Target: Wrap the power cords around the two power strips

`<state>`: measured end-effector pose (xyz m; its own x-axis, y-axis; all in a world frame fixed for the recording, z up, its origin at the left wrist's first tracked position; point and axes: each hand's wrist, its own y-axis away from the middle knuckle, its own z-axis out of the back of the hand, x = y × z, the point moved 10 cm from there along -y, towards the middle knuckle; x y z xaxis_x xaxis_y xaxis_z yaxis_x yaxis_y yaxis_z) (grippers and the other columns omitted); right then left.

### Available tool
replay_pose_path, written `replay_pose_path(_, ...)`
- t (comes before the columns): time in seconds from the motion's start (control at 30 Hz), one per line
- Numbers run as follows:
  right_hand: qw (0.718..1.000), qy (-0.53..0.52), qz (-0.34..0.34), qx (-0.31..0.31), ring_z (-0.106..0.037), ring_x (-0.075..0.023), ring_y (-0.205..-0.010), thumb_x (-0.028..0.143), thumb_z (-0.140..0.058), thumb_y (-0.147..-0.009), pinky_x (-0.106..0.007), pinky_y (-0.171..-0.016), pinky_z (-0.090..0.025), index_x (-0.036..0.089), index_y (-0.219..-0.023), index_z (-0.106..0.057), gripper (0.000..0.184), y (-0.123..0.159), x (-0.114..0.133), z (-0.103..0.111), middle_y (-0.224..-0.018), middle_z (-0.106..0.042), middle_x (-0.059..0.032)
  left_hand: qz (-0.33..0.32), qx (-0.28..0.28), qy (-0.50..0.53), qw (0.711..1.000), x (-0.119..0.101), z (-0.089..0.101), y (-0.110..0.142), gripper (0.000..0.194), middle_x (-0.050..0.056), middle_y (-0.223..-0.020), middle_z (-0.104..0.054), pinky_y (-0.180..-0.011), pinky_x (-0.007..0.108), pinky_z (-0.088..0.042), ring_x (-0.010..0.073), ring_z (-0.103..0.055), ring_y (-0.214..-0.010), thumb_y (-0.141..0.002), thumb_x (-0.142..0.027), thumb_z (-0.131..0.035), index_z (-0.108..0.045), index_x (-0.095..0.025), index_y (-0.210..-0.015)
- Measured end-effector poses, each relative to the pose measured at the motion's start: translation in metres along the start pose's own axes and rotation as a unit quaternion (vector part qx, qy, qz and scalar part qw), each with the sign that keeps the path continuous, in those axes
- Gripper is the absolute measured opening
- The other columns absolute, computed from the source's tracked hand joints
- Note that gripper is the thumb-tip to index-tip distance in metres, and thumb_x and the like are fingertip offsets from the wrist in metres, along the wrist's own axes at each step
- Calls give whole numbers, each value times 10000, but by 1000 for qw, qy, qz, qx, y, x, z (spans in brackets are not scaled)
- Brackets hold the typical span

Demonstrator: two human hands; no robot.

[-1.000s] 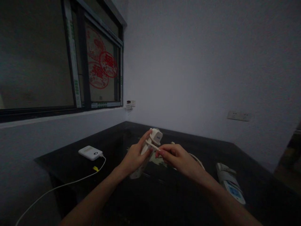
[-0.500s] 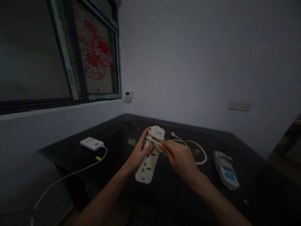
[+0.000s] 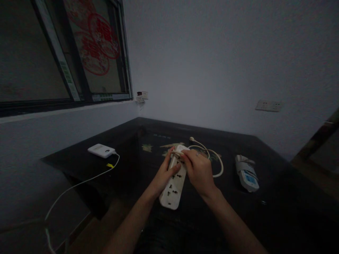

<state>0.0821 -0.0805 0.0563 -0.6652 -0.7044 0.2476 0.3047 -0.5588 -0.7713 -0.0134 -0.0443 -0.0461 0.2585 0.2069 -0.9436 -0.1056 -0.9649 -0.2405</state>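
Note:
A white power strip (image 3: 173, 188) with several sockets lies lengthwise over the dark table (image 3: 132, 141), its far end lifted in my hands. My left hand (image 3: 165, 174) is closed around the strip's left side. My right hand (image 3: 197, 169) is closed on the strip's pale cord (image 3: 212, 155) where it crosses the far end of the strip. The rest of the cord loops on the table behind my right hand, ending in a plug (image 3: 191, 139).
A white power bank (image 3: 101, 150) with a white cable (image 3: 79, 185) lies at the table's left. A second white strip (image 3: 246, 173), wound in its cord, lies at the right. Wall sockets (image 3: 268, 105) sit on the far wall; a window (image 3: 60, 53) is at left.
The power strip has come down from upright to nearly flat over the table. Both hands lowered with it, and my right hand has drawn the cord across the strip's far end.

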Motion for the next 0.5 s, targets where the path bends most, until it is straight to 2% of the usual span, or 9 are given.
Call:
replay_pose_path(0.13, 999, -30, -13, 1, -666, -218, -830, 195, -424, -940, -326, -751, -504, 140, -975, -671, 256, 13, -5, -6, -891, -709, -111, 35, -10, 67, 997, 15, -2, 1, 789, 48, -1516, -322, -961, 317, -430, 263, -446, -1286, -801, -289, -652, -230, -308, -1467)
replay_pose_path(0.27, 999, -34, -24, -20, -675, -215, -809, 222, -433, -941, -328, -735, -517, 163, -990, -676, 255, 30, -16, 0, -866, -710, -99, 71, 8, 115, 991, 26, -7, 6, 830, 63, -1425, -465, -786, 281, -501, 227, -638, -1015, -784, -288, -677, -209, -333, -1468)
replay_pose_path(0.43, 997, -43, -41, -43, -672, -211, -759, 218, -461, -927, -327, -715, -512, 158, -970, -686, 237, 46, -22, 10, -812, -710, -98, 79, 14, 165, 983, 25, -17, 13, 850, 76, -1229, -627, -656, 280, -530, 166, -675, -709, -782, -268, -679, -184, -347, -1468)
replay_pose_path(0.5, 993, -71, -67, -62, -666, -209, -738, 229, -495, -909, -327, -700, -508, 179, -939, -684, 198, 53, -27, 12, -803, -710, -84, 86, 22, 172, 981, 23, -24, 18, 849, 72, -1132, -671, -592, 281, -534, 162, -668, -634, -792, -274, -668, -161, -364, -1468)
